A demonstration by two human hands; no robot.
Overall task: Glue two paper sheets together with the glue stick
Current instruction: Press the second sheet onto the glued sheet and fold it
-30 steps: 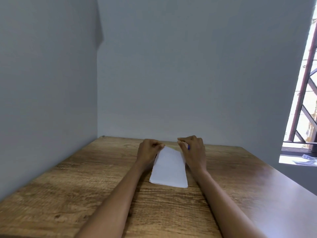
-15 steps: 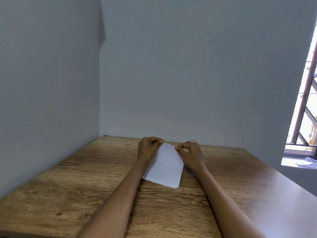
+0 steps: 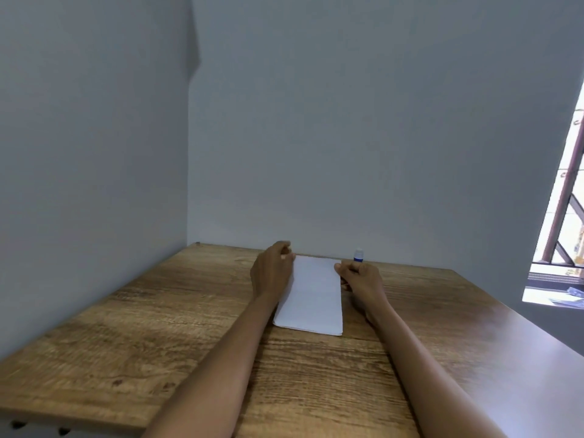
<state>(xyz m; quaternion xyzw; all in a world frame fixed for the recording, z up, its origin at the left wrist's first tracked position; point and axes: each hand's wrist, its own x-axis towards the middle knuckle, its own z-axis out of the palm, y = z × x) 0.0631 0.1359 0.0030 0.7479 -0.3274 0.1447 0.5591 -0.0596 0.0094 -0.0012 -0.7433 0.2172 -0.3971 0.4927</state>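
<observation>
White paper sheets (image 3: pixel 311 295) lie flat on the wooden table (image 3: pixel 132 336), stacked with their edges lined up, long side pointing away from me. My left hand (image 3: pixel 271 273) has curled fingers pinching the stack's far left corner. My right hand (image 3: pixel 360 281) is curled at the far right corner, with its thumb on the paper's edge. A glue stick (image 3: pixel 358 256) with a white cap and a blue band stands upright just behind my right hand, close to the wall. Its lower part is hidden by my fingers.
Grey walls close off the table at the back and on the left. A window with a brown metal grille (image 3: pixel 565 191) and a sill (image 3: pixel 553 295) lies to the right. Bare wood stretches on both sides of the paper and toward me.
The paper, tilted and lifted at its far end half a second ago, now lies straight and flat. My hands moved apart to its far corners, and the glue stick shows behind my right hand.
</observation>
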